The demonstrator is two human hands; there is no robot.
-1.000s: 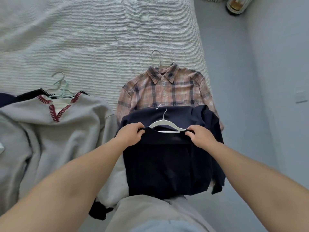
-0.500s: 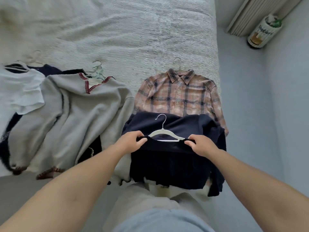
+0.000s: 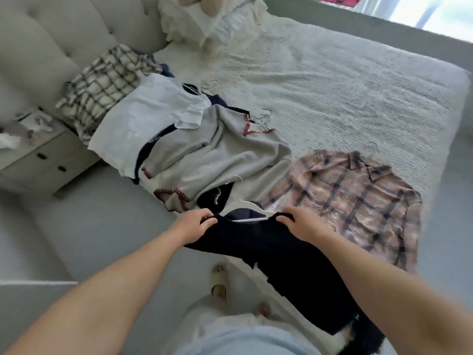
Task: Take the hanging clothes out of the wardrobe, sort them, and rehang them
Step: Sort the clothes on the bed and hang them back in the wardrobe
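Note:
A dark navy garment [image 3: 271, 254] on a white hanger [image 3: 245, 208] is lifted off the bed's near edge. My left hand [image 3: 195, 224] pinches its left shoulder and my right hand [image 3: 302, 222] pinches its right shoulder. A pink plaid shirt [image 3: 350, 198] on a hanger lies flat on the bed to the right. To the left lies a grey sweater with red stitching [image 3: 225, 155], partly covered by a white T-shirt [image 3: 143, 124], with a cream checked garment [image 3: 102, 85] beyond it by the headboard.
The bed [image 3: 345, 93] has a ribbed white cover, pillows [image 3: 212, 19] at its head and a padded headboard [image 3: 51, 42]. A bedside cabinet [image 3: 38, 155] stands at the left. Grey floor lies in front, where my slippered foot [image 3: 218, 280] shows.
The view has swung left, so the headboard and cabinet now show. The navy garment has been lifted off the plaid shirt and moved left, still held by both hands.

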